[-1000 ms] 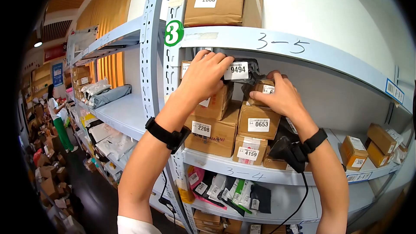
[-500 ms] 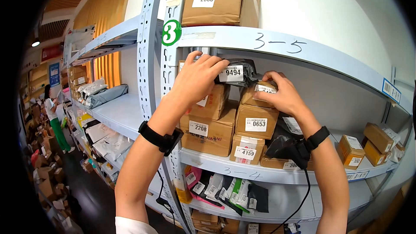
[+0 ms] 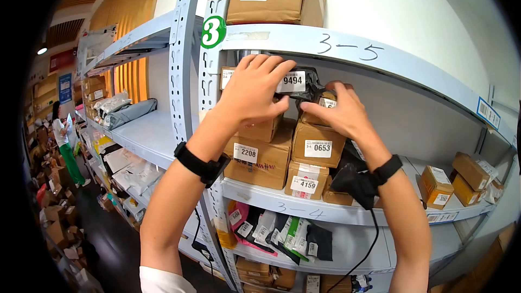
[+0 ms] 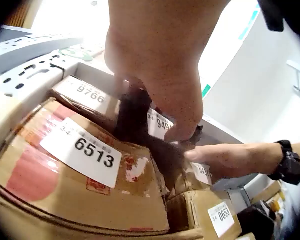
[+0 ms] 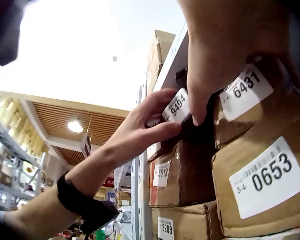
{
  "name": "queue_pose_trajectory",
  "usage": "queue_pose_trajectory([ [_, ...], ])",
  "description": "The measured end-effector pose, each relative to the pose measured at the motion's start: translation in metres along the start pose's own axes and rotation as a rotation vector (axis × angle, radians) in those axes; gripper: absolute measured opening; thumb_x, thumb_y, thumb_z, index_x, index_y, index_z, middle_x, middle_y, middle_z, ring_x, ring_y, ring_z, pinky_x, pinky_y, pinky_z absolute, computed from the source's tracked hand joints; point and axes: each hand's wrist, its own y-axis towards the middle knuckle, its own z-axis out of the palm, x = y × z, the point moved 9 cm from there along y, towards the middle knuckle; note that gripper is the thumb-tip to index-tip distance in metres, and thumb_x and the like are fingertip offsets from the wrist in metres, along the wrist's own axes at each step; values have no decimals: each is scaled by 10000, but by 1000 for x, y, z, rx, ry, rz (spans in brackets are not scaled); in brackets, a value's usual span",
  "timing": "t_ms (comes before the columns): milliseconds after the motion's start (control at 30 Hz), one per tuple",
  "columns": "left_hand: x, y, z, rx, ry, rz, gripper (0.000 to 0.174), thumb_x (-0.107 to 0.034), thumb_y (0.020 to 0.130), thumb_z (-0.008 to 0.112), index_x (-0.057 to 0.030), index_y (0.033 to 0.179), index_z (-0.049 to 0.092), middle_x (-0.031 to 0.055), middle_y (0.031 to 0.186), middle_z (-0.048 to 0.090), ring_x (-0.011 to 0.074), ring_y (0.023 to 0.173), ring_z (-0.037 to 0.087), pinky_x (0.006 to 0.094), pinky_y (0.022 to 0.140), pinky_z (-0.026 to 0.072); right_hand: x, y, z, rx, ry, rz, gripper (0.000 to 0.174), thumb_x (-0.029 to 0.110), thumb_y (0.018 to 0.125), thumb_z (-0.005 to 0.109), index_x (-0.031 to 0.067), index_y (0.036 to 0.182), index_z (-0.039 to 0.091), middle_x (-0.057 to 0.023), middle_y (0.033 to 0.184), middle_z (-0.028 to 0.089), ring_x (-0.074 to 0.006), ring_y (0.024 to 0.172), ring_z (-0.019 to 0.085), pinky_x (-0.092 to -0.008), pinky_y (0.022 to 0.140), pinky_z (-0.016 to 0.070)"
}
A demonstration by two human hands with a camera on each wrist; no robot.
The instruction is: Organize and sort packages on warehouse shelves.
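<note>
My left hand (image 3: pixel 258 89) grips a black plastic-wrapped parcel labelled 9494 (image 3: pixel 311 82), fingers over its top and thumb low by the label. The parcel lies above a cardboard box labelled 6513 (image 4: pixel 35 175), under the 3-5 shelf beam. To its right, my right hand (image 3: pixel 346 111) holds a small cardboard box labelled 6431 (image 5: pixel 230 127), thumb at its left side and fingers over the top. That box sits on a carton labelled 0653 (image 3: pixel 304 144). In the left wrist view, a box labelled 9766 (image 4: pixel 85 95) stands behind the 6513 box.
Cartons labelled 2208 (image 3: pixel 255 171) and 4159 (image 3: pixel 306 180) stand below. A black bag (image 3: pixel 347 176) lies right of them, and small boxes (image 3: pixel 437 187) stand farther right. Bagged parcels (image 3: pixel 293 239) fill the lower shelf. A metal post (image 3: pixel 209 92) rises at left; another person stands in the aisle.
My left hand has shifted over the black parcel, its thumb now showing below the label. My right thumb has slid left along the small box. The view has shifted slightly.
</note>
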Motion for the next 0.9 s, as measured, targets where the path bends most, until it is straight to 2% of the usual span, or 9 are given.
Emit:
queue_pose_trajectory([
  [67,-4,3,14,-4,81,-8,705,-184,704,790,-81,1357,546,139,1090,653,308,1075,604,417,992,442,11,-5,7,-31,-54,15,850,614,720,754,45,1333,604,-256,1268,622,-442,1214,592,-507,999,505],
  [100,-5,5,18,-2,77,-9,705,-184,704,790,-81,1357,546,139,1090,653,308,1075,604,417,992,442,15,-5,9,-42,-110,24,799,566,730,741,53,1329,611,-238,1259,630,-440,1205,601,-513,980,517],
  [167,8,4,43,222,150,-159,666,-157,693,795,-117,1317,563,103,1068,663,296,1040,624,416,909,467,17,-6,6,-53,-170,31,750,518,740,727,62,1326,617,-220,1249,638,-437,1196,610,-519,962,528],
  [200,9,5,44,228,174,-167,632,-132,688,792,-138,1282,576,79,1050,678,287,1025,640,415,861,477,15,-6,3,-42,-157,45,716,489,740,711,65,1311,635,-221,1246,648,-426,1163,628,-493,963,528],
  [233,9,5,43,227,173,-168,632,-132,688,792,-138,1282,576,79,1050,678,287,1025,640,415,861,477,12,-6,0,-34,-144,58,683,461,740,696,67,1297,653,-222,1243,657,-415,1130,647,-468,964,528],
  [367,8,6,42,254,195,-164,633,-116,676,784,-132,1276,584,81,1013,682,284,1020,644,409,862,479,-6,-4,-15,-68,-141,59,649,469,730,704,69,1240,686,-217,1180,686,-409,1074,673,-464,945,535],
  [467,6,5,43,256,217,-161,630,-113,669,785,-129,1268,589,83,1008,682,283,1023,645,404,862,479,-9,-8,-14,-2,-118,44,668,496,746,710,71,1260,683,-229,1207,674,-416,1123,660,-482,942,540],
  [633,1,2,42,231,230,-139,631,-124,665,794,-122,1261,589,89,1004,680,288,1024,646,403,870,479,-9,-14,-12,-29,-128,-29,700,539,767,723,67,1279,664,-230,1244,649,-428,1169,625,-490,972,519],
  [900,3,-1,42,208,281,-123,686,-210,664,837,-116,1284,558,92,993,678,298,1034,649,456,984,435,-6,-16,-4,-46,-106,-109,671,505,804,743,67,1302,639,-233,1264,618,-433,1203,566,-498,1004,488],
])
